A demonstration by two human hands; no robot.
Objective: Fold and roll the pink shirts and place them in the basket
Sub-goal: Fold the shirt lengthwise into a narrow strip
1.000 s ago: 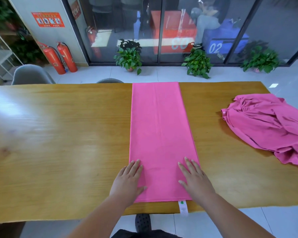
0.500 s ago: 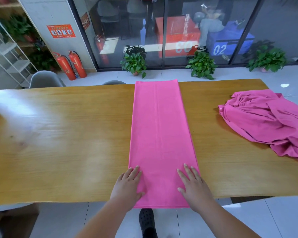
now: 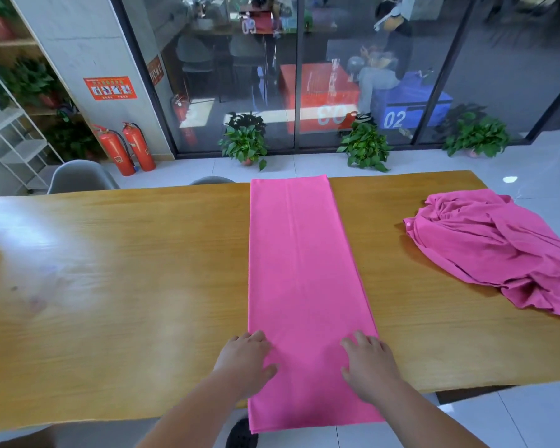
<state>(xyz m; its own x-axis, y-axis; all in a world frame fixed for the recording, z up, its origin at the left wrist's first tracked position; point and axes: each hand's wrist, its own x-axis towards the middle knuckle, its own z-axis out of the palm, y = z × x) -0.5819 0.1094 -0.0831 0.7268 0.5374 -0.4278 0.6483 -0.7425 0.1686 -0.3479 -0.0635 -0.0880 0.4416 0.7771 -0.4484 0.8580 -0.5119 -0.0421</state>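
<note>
Left hand (image 3: 244, 363) and right hand (image 3: 369, 367) press palm-down, gripping nothing, on the long folded pink shirt (image 3: 301, 270) across the wooden bench (image 3: 110, 286), presumably flattening it for rolling.

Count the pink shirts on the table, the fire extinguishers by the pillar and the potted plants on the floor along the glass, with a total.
Pink shirts: 2, one folded flat, one crumpled
Fire extinguishers: 2
Potted plants: 3
Total: 7
</note>
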